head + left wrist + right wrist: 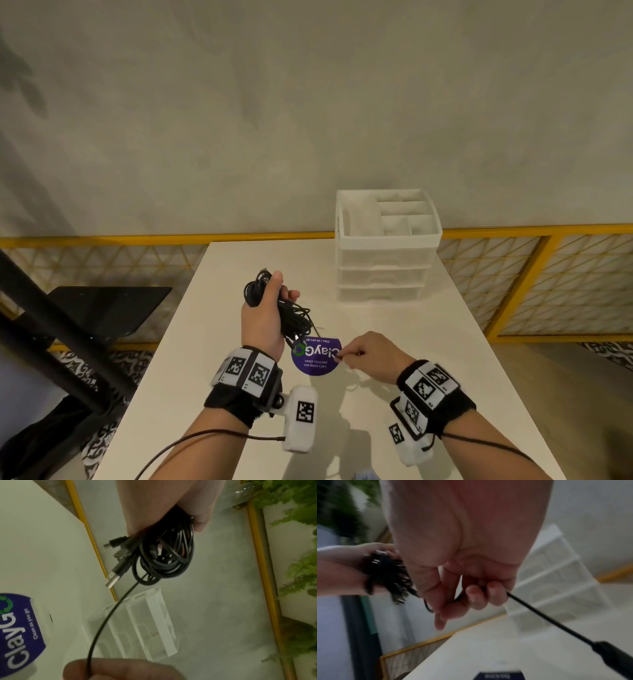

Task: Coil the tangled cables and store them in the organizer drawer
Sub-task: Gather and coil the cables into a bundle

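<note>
Black cables [291,315] are being untangled above the table [411,342]. Left hand [262,318], raised, is gripping the bundle; right hand [371,354], lower, is pinching one strand [109,616] taut. Next, judging by slack: winding it into loops, then opening the organizer [387,246] drawer.

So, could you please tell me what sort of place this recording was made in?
Probably a shared pantry or break area in an office, though that is a guess. The white table carries a round purple "ClayGo" sticker asking people to keep pantries clean, with a yellow-framed lattice partition behind.
</note>
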Demonstrator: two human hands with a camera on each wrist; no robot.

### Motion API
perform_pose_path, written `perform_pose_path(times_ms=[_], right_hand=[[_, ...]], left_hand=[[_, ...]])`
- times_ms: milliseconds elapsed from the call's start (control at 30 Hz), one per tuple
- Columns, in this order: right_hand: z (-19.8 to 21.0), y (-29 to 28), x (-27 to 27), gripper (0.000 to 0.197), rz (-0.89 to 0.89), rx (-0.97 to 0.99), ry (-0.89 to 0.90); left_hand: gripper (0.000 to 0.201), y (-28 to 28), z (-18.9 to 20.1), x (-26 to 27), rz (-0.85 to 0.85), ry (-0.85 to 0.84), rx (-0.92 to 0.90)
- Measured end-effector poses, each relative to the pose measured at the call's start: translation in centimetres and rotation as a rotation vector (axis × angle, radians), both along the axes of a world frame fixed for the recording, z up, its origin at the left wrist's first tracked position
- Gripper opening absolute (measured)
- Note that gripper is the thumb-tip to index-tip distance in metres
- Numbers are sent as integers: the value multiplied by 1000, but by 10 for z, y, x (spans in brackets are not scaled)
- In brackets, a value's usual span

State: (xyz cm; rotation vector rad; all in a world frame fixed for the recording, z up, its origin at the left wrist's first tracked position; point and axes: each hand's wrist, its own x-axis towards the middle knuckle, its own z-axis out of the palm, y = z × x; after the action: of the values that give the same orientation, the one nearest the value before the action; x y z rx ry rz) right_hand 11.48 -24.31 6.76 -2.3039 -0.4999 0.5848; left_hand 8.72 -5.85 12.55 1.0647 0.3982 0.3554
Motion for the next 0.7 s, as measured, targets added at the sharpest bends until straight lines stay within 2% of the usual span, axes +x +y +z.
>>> perform_pose_path(times_ms=[33, 100, 167, 300, 467, 567, 700], right_hand=[[9, 3, -3, 26, 94, -73, -30], [28, 11, -7, 25, 207, -90, -82], [47, 17, -12, 21, 195, 55, -95], [75, 26, -11, 16, 25, 427, -72], [84, 31, -8, 8, -7, 497, -40], [84, 24, -2, 10, -56, 524, -44], [90, 18, 0, 11, -9, 580, -9]], left_hand=[[27, -1, 0, 0, 9, 12, 42], [24, -3, 1, 0, 21, 29, 137], [24, -5, 4, -3, 10, 34, 253], [23, -9, 2, -10, -75, 35, 407], [20, -14, 0, -13, -197, 57, 432], [19, -12, 1, -15, -296, 63, 428], [10, -12, 3, -17, -435, 71, 418]])
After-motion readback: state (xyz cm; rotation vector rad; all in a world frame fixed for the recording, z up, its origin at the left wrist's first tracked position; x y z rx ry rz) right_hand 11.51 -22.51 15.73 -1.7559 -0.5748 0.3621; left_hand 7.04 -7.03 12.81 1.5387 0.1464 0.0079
